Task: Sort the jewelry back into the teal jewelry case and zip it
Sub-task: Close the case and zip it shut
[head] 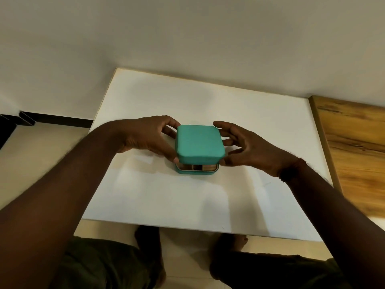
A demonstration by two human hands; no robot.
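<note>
The teal jewelry case (199, 142) stands in the middle of the white table (166, 197). Its lid is tilted down over the base, leaving a narrow gap at the near side where a pale inner lining shows. My left hand (149, 137) grips the case's left side, thumb at the near corner and fingers behind. My right hand (243, 149) is at the right side with fingers spread, the thumb touching the near right corner of the lid. No loose jewelry shows on the table; the inside of the case is mostly hidden.
A wooden surface (354, 147) adjoins the table's right edge. A pale wall rises behind the table. My legs and feet show below the table's near edge.
</note>
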